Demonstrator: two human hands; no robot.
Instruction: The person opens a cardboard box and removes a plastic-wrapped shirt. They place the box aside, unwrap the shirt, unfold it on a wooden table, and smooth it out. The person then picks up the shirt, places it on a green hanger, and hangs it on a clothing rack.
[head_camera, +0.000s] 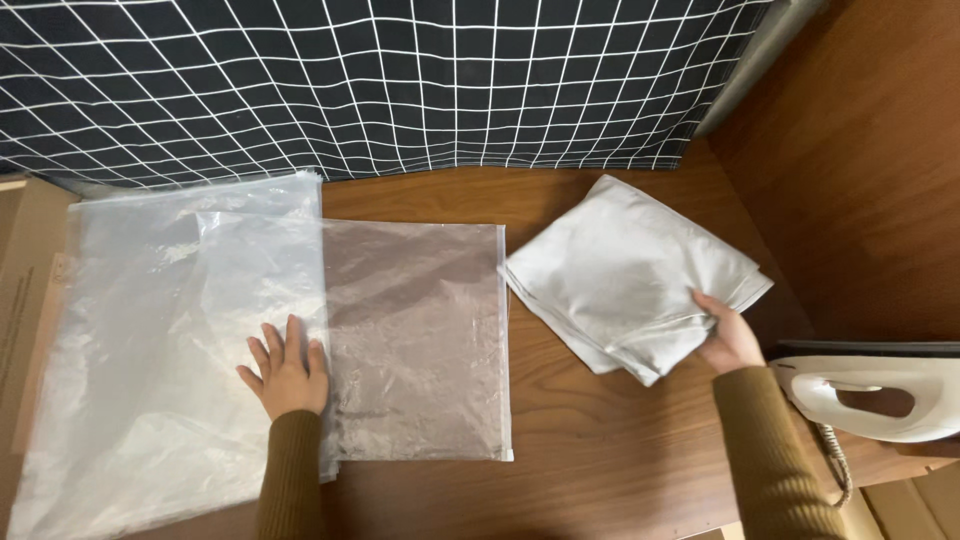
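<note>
Folded white cloth (630, 275) lies on the counter (590, 440) right of the clear plastic bags (415, 340), its near corner pinched by the right hand (730, 340). Left hand (288, 372) rests flat, fingers spread (pinning the bags); keeping that pressure probably prevents sliding.

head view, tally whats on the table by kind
clear plastic bags: 2 (second, under the left hand)
folded white cloth: 1, gripped by the right hand
iron: 1
total: 4
</note>
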